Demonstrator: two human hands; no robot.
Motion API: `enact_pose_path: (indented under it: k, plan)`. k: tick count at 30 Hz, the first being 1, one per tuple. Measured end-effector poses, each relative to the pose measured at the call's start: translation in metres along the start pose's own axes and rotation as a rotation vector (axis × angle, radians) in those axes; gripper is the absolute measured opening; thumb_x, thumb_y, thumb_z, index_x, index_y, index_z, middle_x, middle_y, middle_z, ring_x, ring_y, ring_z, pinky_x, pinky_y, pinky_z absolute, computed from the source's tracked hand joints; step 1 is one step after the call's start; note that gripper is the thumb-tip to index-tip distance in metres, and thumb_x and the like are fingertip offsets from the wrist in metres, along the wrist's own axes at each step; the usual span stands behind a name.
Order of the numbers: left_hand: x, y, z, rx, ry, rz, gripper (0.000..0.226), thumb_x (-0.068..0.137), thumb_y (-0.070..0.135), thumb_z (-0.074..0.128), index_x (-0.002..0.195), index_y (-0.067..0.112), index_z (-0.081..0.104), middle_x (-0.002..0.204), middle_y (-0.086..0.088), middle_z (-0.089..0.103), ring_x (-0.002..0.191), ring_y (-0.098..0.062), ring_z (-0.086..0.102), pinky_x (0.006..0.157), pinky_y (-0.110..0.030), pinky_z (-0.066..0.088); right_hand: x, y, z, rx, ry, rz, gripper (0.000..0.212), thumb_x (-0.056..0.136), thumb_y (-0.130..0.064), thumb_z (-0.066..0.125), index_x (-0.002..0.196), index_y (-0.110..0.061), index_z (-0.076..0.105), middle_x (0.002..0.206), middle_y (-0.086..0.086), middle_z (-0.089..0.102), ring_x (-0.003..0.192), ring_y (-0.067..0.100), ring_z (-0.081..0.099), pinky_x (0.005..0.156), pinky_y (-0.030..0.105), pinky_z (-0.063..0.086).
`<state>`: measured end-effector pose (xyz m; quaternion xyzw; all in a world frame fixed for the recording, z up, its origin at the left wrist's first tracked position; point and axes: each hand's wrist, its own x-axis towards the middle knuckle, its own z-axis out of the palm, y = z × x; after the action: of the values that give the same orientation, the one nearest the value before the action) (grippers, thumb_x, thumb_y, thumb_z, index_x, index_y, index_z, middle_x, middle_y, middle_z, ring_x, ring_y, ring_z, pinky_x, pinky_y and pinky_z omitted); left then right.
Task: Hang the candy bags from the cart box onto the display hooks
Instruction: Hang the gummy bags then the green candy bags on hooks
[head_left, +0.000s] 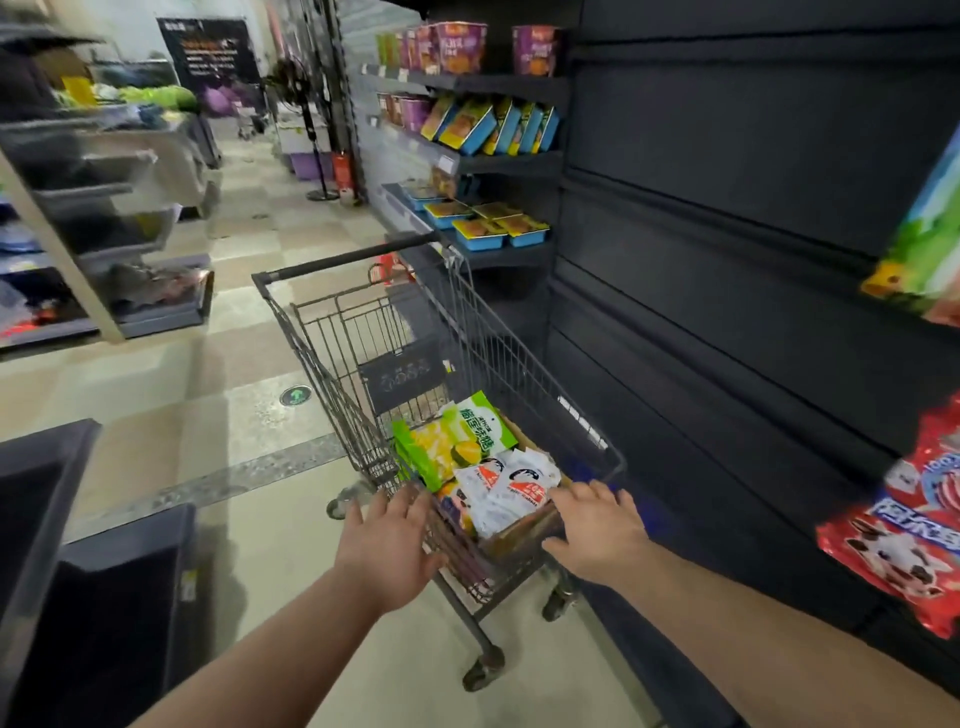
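A wire shopping cart (524, 379) stands in the aisle beside the dark display wall. A cardboard box (522, 535) in its near end holds candy bags: a green and yellow bag (457, 441) on top and white bags (506, 488) below it. My left hand (387, 545) is at the cart's near left rim with fingers spread, holding nothing. My right hand (597, 530) reaches over the box's right edge, fingers straight, next to the white bags. Red candy bags (904, 530) and a green bag (930, 244) hang on the display at the right.
The dark slatted display wall (727, 260) runs along the right. Shelves of boxed snacks (483, 130) stand beyond the cart. Grey shelving (104, 234) lines the left of the aisle, and dark bins (78, 571) sit at the near left. Tiled floor lies between.
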<state>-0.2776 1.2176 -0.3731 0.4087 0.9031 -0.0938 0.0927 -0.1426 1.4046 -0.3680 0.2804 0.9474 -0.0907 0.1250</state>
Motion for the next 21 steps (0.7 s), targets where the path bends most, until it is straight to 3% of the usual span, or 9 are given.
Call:
enact_pose_path:
  k: [9,14,21]
  plan:
    - [0.112,0.004,-0.011,0.025,-0.1,0.026,0.078,0.094,0.056,0.037,0.154,0.021,0.002,0.162,-0.005,0.011,0.148,-0.028,0.01,0.118,-0.05,0.013,0.109,0.035,-0.008,-0.006,-0.1,0.013,0.053,0.092,-0.046,0.049,0.139,-0.025,0.037,0.142,0.005,0.043,0.132,0.029,0.035,0.11,0.05,0.027]
    - [0.155,0.004,-0.01,0.016,-0.144,0.039,0.076,0.094,0.055,0.037,0.154,0.022,0.004,0.161,-0.006,0.013,0.148,-0.028,0.012,0.117,-0.05,0.012,0.139,0.049,-0.01,0.015,-0.143,0.037,0.058,0.093,-0.044,0.046,0.145,-0.025,0.029,0.148,0.003,0.036,0.137,0.028,0.031,0.112,0.047,0.025]
    - [0.221,0.012,-0.001,0.036,-0.195,0.172,0.076,0.093,0.054,0.039,0.154,0.02,0.008,0.16,-0.006,0.017,0.147,-0.029,0.014,0.117,-0.051,0.015,0.167,0.07,0.002,0.126,-0.178,0.146,0.058,0.089,-0.049,0.048,0.141,-0.026,0.035,0.142,0.003,0.043,0.133,0.027,0.036,0.108,0.044,0.03]
